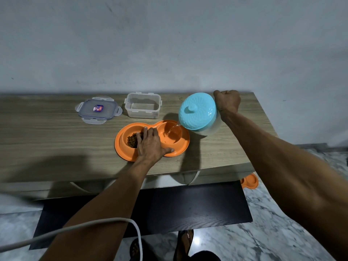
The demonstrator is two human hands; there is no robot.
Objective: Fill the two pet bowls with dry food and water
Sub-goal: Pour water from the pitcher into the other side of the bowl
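Observation:
An orange double pet bowl (122, 147) lies on the wooden table. Its left cup holds brown dry food (131, 141). Its right cup (174, 134) has a thin stream of water running into it. The water comes from a jug with a blue lid (197, 110), tilted towards the bowl. My right hand (227, 102) is closed on the jug's handle behind the lid. My left hand (150, 145) rests flat on the bowl's middle, fingers spread, partly covering the food cup.
An empty clear plastic container (142, 105) stands at the back, its lid (98, 109) lying to its left. The table (47, 132) stands against a grey wall. Another orange bowl (249, 181) lies on the marble floor at right, below the table edge. A white cable (94, 226) crosses the foreground.

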